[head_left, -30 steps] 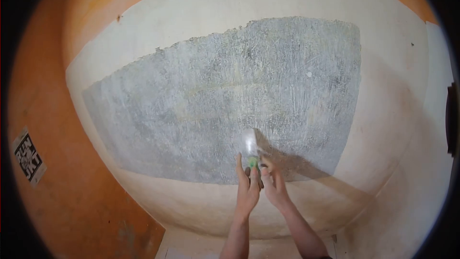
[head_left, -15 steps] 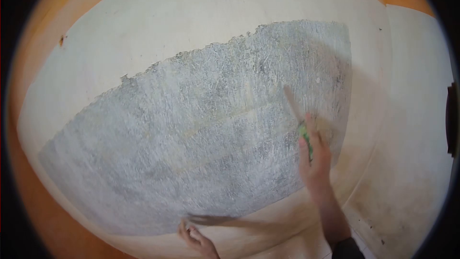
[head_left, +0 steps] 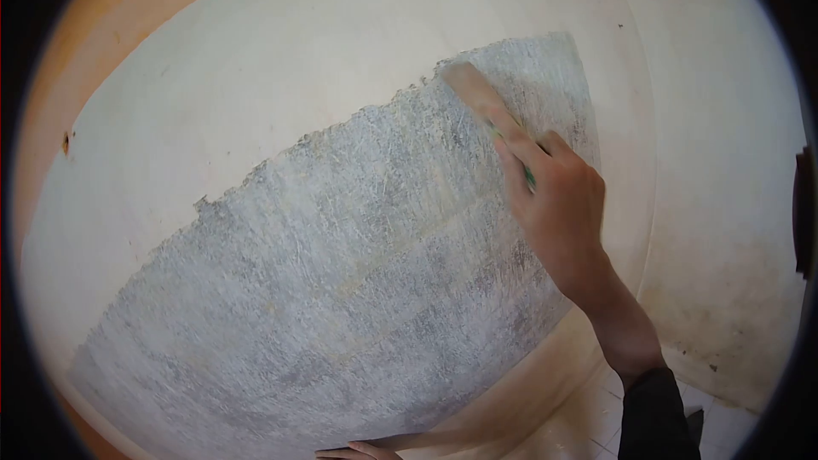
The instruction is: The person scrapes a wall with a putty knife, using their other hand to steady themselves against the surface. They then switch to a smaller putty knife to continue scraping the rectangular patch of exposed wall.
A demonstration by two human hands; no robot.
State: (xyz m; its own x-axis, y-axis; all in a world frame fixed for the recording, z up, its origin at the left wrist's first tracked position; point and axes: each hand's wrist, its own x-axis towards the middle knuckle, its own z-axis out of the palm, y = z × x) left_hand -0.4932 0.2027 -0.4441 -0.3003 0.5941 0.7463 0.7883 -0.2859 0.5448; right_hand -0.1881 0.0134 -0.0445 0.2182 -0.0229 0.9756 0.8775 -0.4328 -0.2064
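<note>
My right hand [head_left: 558, 204] is shut on a scraper [head_left: 479, 100] with a green handle and a pale flat blade. The blade lies against the wall at the top edge of a large grey scraped patch [head_left: 341, 273]. Cream paint [head_left: 281, 60] surrounds the patch above and to the left. My left hand [head_left: 354, 451] shows only as fingertips at the bottom edge, resting low against the wall and holding nothing that I can see.
An orange wall band [head_left: 60, 60] runs along the upper left. A second cream wall [head_left: 724, 162] meets this one at a corner on the right, stained near the bottom. White floor tiles [head_left: 596, 413] show at the lower right.
My right hand has swept the scraper up and leftward from the patch's right side to its top edge. My left hand let go of the scraper earlier and dropped to the bottom of the view.
</note>
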